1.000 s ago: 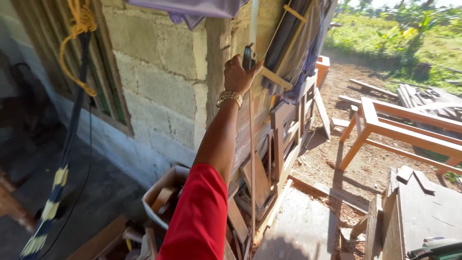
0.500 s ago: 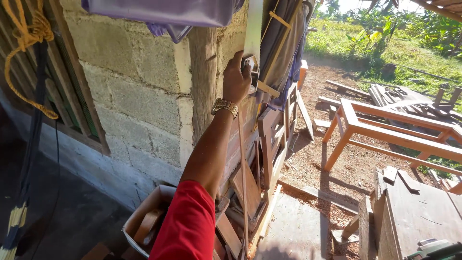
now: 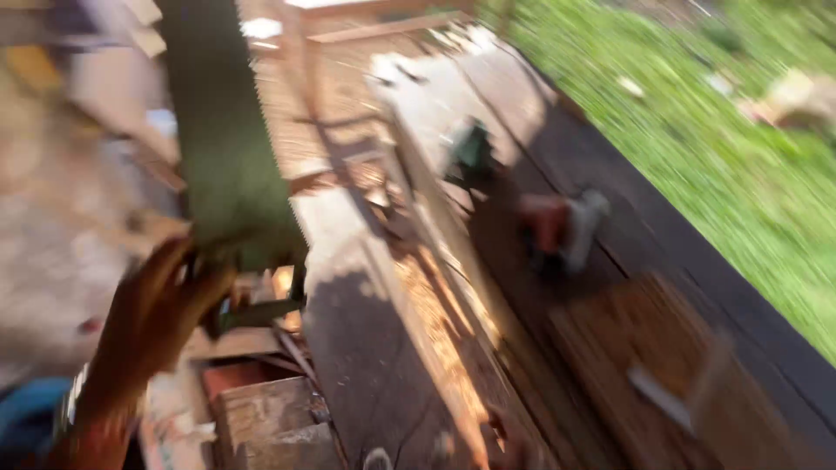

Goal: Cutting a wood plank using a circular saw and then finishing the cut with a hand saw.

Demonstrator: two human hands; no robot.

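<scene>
The picture is heavily motion-blurred. My left hand [image 3: 152, 318] is at the lower left, with a bracelet on its wrist, and is closed around the handle of a hand saw [image 3: 228, 165]. The saw's wide greenish blade rises from the hand towards the top edge, with its teeth along the right side. My right hand is out of view.
A dark plank workbench [image 3: 610, 261] runs diagonally through the middle. It carries a green power tool [image 3: 475, 152], a red and grey power tool [image 3: 557, 231] and a loose board [image 3: 653, 348]. A wooden box [image 3: 261, 418] sits below the hand. Grass [image 3: 740, 130] lies to the right.
The hand has come down from the wall with the saw in it. The view has swung from the block wall to the workbench and grass.
</scene>
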